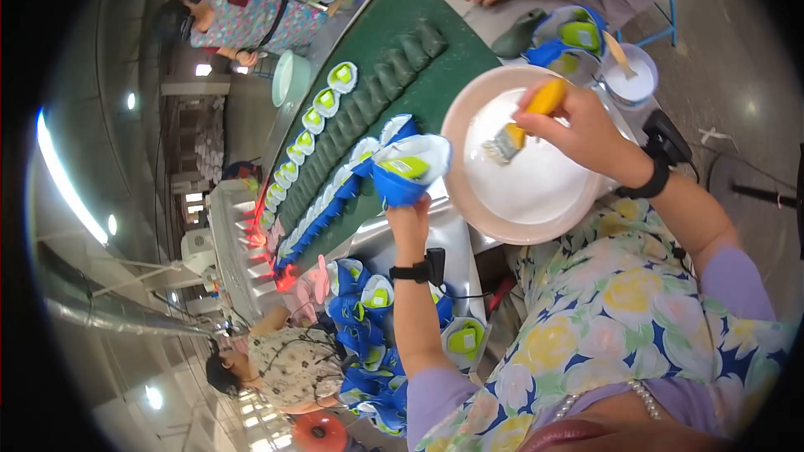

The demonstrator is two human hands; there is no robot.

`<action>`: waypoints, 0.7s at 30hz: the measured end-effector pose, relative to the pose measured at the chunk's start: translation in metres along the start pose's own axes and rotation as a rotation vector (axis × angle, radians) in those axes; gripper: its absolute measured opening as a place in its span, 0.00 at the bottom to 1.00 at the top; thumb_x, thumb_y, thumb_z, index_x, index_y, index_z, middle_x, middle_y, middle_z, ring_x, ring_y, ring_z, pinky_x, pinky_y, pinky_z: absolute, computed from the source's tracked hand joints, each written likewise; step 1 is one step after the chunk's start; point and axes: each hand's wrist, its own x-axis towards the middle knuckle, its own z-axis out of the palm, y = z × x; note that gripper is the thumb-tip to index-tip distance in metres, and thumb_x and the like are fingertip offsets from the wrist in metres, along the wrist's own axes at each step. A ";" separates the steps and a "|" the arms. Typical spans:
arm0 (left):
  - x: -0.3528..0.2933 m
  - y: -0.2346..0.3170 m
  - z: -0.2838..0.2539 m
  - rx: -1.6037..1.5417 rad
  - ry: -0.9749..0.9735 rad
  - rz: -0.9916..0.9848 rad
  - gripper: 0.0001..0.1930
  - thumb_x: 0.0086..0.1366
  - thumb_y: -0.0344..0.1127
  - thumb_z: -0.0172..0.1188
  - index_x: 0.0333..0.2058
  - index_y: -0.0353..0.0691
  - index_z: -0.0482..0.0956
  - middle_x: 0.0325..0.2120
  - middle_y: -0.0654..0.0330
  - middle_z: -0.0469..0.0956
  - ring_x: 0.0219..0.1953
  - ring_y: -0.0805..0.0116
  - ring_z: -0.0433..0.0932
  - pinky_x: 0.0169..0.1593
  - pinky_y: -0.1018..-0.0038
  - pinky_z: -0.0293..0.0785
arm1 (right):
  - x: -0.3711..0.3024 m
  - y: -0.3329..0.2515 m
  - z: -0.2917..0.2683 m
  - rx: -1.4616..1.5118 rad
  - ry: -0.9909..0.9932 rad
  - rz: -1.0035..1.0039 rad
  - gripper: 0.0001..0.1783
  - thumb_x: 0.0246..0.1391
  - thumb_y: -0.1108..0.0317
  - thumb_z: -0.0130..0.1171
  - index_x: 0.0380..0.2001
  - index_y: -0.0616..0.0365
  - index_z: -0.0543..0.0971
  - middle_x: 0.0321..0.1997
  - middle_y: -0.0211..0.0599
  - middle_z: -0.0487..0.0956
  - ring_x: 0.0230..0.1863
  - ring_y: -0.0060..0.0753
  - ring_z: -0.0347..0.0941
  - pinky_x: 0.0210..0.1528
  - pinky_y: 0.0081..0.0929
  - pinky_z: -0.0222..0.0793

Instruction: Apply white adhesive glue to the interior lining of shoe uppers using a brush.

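My left hand (409,219) grips a blue shoe upper (400,190) from below. The upper's pale lining and a yellow-green piece inside it face up, just left of a pink basin (455,121). White liquid (532,192) fills much of the basin. Over it, my right hand (590,130) is closed around a paintbrush (546,99) with a yellow handle. Its whitened bristles hang down at the liquid; whether they touch it I cannot tell.
A green conveyor belt (452,38) carries rows of dark soles (368,105) and shoe uppers (342,77). More blue uppers (360,347) are heaped beside my left arm. At right stands a white bucket (641,88) with a brush. Co-workers sit along the belt.
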 end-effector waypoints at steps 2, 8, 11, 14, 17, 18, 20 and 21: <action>0.038 -0.005 -0.024 -0.010 0.081 0.031 0.12 0.66 0.29 0.51 0.48 0.40 0.70 0.40 0.59 0.76 0.34 0.70 0.76 0.34 0.73 0.75 | -0.001 0.010 0.002 0.102 0.091 0.112 0.10 0.53 0.69 0.63 0.35 0.63 0.76 0.30 0.30 0.78 0.27 0.17 0.74 0.29 0.16 0.69; 0.122 -0.054 -0.018 -0.056 -0.039 0.039 0.18 0.65 0.23 0.50 0.53 0.38 0.62 0.46 0.51 0.72 0.46 0.56 0.76 0.50 0.63 0.78 | -0.007 0.043 -0.002 0.065 0.047 0.318 0.09 0.53 0.71 0.63 0.36 0.62 0.75 0.32 0.31 0.77 0.29 0.17 0.74 0.31 0.15 0.70; 0.161 -0.087 -0.021 0.387 0.106 0.071 0.22 0.65 0.22 0.48 0.57 0.35 0.61 0.51 0.51 0.71 0.50 0.56 0.74 0.53 0.64 0.73 | -0.008 0.053 -0.005 0.021 0.071 0.334 0.09 0.53 0.72 0.62 0.35 0.62 0.75 0.32 0.31 0.77 0.31 0.17 0.74 0.32 0.14 0.70; 0.197 -0.114 -0.064 0.847 0.237 0.264 0.24 0.63 0.23 0.49 0.59 0.32 0.60 0.51 0.46 0.72 0.51 0.49 0.73 0.57 0.62 0.66 | -0.007 0.054 -0.003 0.044 0.103 0.424 0.08 0.54 0.72 0.62 0.35 0.62 0.74 0.33 0.31 0.76 0.32 0.18 0.74 0.33 0.14 0.70; 0.220 -0.117 -0.087 1.074 0.297 0.347 0.25 0.58 0.22 0.52 0.56 0.31 0.63 0.45 0.40 0.74 0.50 0.39 0.70 0.55 0.58 0.65 | -0.005 0.059 -0.002 0.037 0.051 0.486 0.07 0.55 0.73 0.60 0.37 0.62 0.73 0.34 0.32 0.76 0.34 0.19 0.74 0.34 0.13 0.71; 0.222 -0.116 -0.103 1.169 0.342 0.375 0.24 0.56 0.22 0.53 0.54 0.29 0.64 0.45 0.40 0.74 0.49 0.39 0.71 0.55 0.57 0.65 | -0.004 0.058 0.002 0.051 0.036 0.504 0.07 0.56 0.74 0.59 0.37 0.62 0.73 0.34 0.32 0.76 0.34 0.19 0.74 0.35 0.14 0.71; 0.220 -0.112 -0.101 1.379 0.425 0.346 0.25 0.52 0.27 0.57 0.51 0.30 0.66 0.44 0.37 0.74 0.49 0.38 0.71 0.54 0.54 0.67 | 0.000 0.065 0.007 0.041 -0.027 0.524 0.07 0.57 0.74 0.57 0.38 0.61 0.73 0.35 0.33 0.77 0.35 0.19 0.74 0.35 0.14 0.71; 0.216 -0.104 -0.106 1.396 0.336 0.235 0.27 0.52 0.29 0.58 0.52 0.29 0.65 0.45 0.36 0.73 0.50 0.38 0.70 0.55 0.54 0.66 | 0.003 0.065 0.007 0.034 -0.037 0.507 0.07 0.58 0.73 0.56 0.39 0.61 0.73 0.37 0.34 0.77 0.35 0.19 0.73 0.35 0.14 0.71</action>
